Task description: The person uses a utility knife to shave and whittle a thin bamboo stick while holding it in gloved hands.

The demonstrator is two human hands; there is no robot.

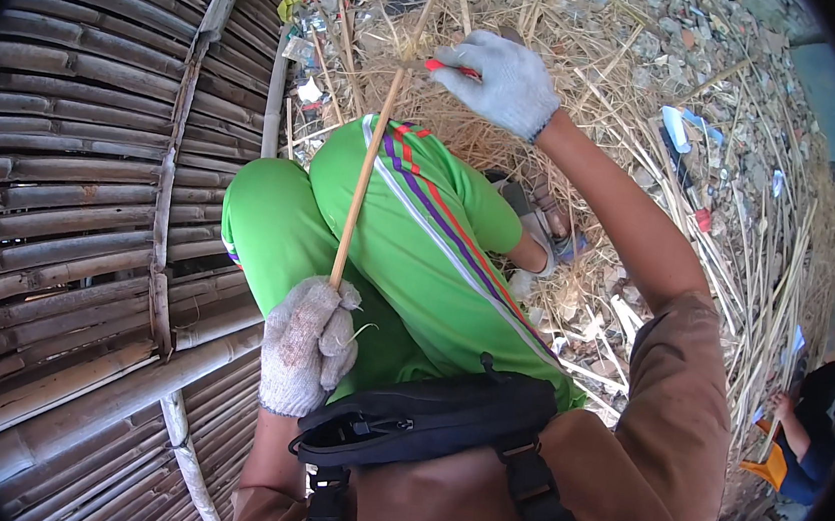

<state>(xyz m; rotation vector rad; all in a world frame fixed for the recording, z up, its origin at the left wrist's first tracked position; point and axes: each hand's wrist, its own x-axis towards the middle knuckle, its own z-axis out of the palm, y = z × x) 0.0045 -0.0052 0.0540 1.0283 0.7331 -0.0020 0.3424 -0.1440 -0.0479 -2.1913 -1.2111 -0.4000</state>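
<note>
My left hand [307,345], in a dirty pale knit glove, is closed round the lower end of a long thin bamboo strip [365,180]. The strip slants up and away across my green-trousered knees. Farther off, my right hand [503,80], in a cleaner grey-white glove, grips a knife with a red handle [453,68]. Its short blade points left and meets the strip, where pale shavings seem to gather. The glove covers part of the handle.
A bamboo slat wall [77,147] runs along my left. Straw-like shavings [597,62] and litter cover the ground ahead and right, with long bamboo strips [758,323] on the right. A black bag [433,413] lies at my waist. Another person [808,429] is at the right edge.
</note>
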